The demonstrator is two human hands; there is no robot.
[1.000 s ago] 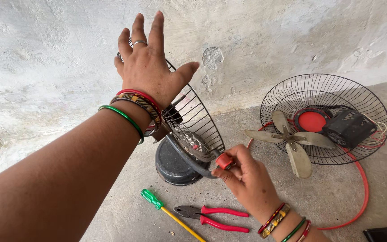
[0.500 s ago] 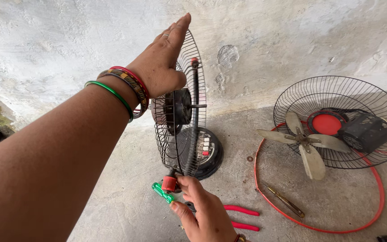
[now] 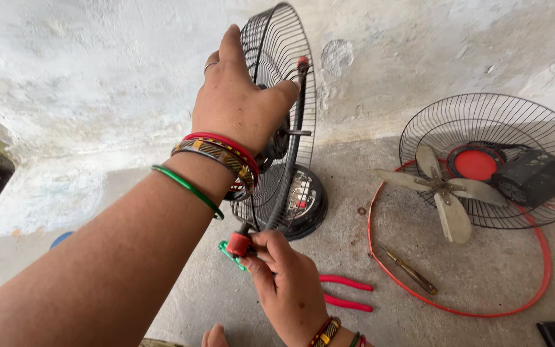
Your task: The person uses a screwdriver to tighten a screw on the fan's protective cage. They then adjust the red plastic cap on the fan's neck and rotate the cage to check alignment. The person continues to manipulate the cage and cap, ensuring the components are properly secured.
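Observation:
My left hand, with bangles at the wrist, grips the top rim of an upright black wire fan guard. My right hand pinches a small red clip at the guard's lower rim. Behind the guard stands the fan's round black base. A second red clip sits on the rim near the top. Just below my right hand a green screwdriver handle shows.
Red-handled pliers lie on the concrete floor. To the right are another wire guard with a beige fan blade, a black motor, a red ring and a brass-coloured tool. A rough white wall stands behind.
The guard has been raised from tilted to upright. My left hand shifted from spread open above it to gripping its top rim. My right hand followed the red clip down to the lower edge.

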